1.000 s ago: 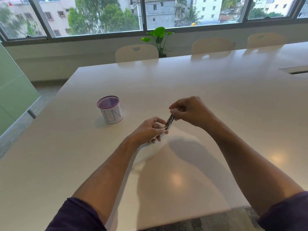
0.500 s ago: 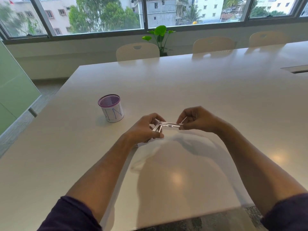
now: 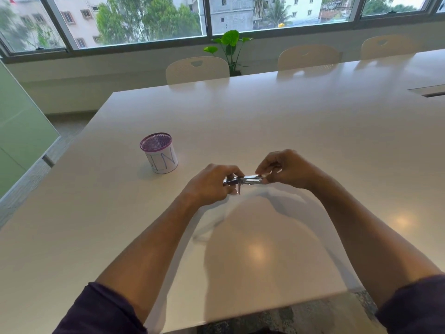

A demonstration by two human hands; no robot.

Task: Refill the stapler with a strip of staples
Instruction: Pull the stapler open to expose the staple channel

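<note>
A small metal stapler (image 3: 244, 181) is held level just above the white table (image 3: 289, 131), between both hands. My left hand (image 3: 212, 185) grips its left end, with a thin metal part hanging down below the fingers. My right hand (image 3: 285, 168) pinches the stapler's right end with thumb and fingertips. The stapler looks swung open, its silver channel facing up. I cannot make out a separate strip of staples; the fingers hide most of both ends.
A white mesh pen cup (image 3: 159, 153) with a purple rim stands on the table to the left of my hands. Cream chairs (image 3: 197, 69) line the far edge, with a green plant (image 3: 228, 44) behind them. A cable slot (image 3: 428, 90) sits far right.
The stapler went from steeply tilted between my hands to lying level. My right hand moved down and right to its right end, and both hands now sit slightly lower on the table.
</note>
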